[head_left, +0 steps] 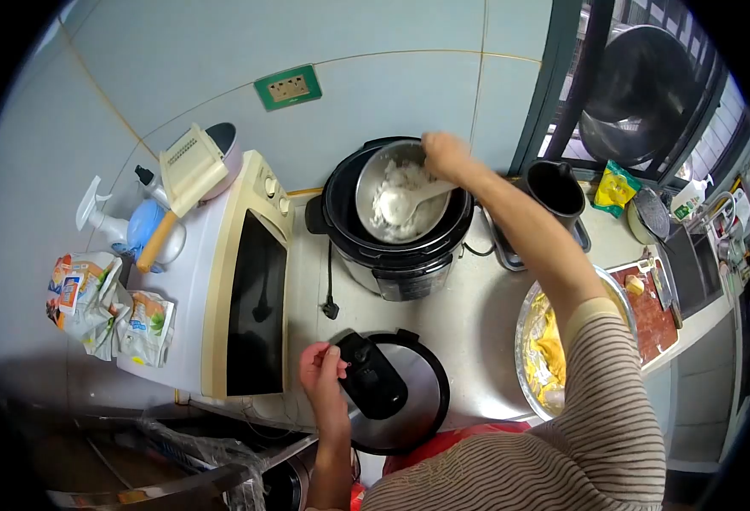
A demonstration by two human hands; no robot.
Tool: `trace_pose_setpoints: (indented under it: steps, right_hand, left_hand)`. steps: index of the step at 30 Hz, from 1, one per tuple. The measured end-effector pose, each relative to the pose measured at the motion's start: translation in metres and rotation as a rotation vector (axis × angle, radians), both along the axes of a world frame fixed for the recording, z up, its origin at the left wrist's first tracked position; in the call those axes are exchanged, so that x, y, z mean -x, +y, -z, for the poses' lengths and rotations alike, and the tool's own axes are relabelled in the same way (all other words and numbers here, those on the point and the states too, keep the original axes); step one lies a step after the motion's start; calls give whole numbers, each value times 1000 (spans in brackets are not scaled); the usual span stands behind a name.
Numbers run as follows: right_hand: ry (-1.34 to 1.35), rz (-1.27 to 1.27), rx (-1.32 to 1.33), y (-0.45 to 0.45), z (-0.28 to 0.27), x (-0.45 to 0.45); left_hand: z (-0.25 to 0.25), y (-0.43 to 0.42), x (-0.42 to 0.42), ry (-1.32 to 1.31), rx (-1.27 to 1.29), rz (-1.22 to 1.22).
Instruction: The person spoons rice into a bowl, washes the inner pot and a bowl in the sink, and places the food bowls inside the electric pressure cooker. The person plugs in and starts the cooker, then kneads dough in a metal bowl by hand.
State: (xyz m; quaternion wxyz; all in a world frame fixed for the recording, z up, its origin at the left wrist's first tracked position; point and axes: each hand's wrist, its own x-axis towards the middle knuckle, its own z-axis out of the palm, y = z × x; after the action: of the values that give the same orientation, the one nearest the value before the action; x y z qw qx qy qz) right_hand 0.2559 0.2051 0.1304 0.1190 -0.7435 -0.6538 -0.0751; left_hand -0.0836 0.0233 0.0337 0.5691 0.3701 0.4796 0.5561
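Right-hand grip [445,156] clasps the metal bowl [370,198] at its upper-right rim.

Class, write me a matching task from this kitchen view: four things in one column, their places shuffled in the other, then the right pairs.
Things
1. White long-handled scoop
2. Green-framed wall socket
3. Round silver lid with black rim
4. Reddish-brown rectangular board

Places
A. On the pale tiled wall
B. Under a piece of yellow food
C. In the round silver metal pot
D. On the near side of the round black cooker

Pairs: 1-C; 2-A; 3-D; 4-B
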Motion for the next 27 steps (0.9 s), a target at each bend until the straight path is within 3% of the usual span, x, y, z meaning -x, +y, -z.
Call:
trace_pose_setpoints:
  steps: [4,7,9,10,12,15,18,20,21,24,27]
  right_hand:
    - [111,18,-163,-60,-65,-9]
    - [190,-57,-202,-114,-93,-2]
    - [228,-127,-250,-149,-86,11]
    - [249,-149,-205,-167,-84,18]
    - [310,-182,-135,-198,-75,33]
    - [395,-188,-64,-235,-53,39]
    - [280,-331,-336,-281,-29,57]
    - [108,-443,-186,-313,-16,67]
    - [53,-495,-236,-321,-5,72]
    - [96,-508,154,-350,13,81]
    - [83,-589,12,-361,7,69]
  left_hand:
    - [-16,4,-28,-58,-51,145]
    - [-54,2,-60,-193,-90,256]
    - [-71,-3,-75,-342,-88,332]
    - [-67,0,-69,-362,-58,556]
    - [-66,-19,-76,-428,60,483]
    - [-61,-51,-64,-333,184,567]
    - [-33,-61,-54,-485,305,591]
    - [-25,-74,-51,-442,303,536]
    - [-23,-82,-50,-423,279,523]
    - [-13,-115,-48,-343,230,475]
    - [-3,-154,-46,-342,269,420]
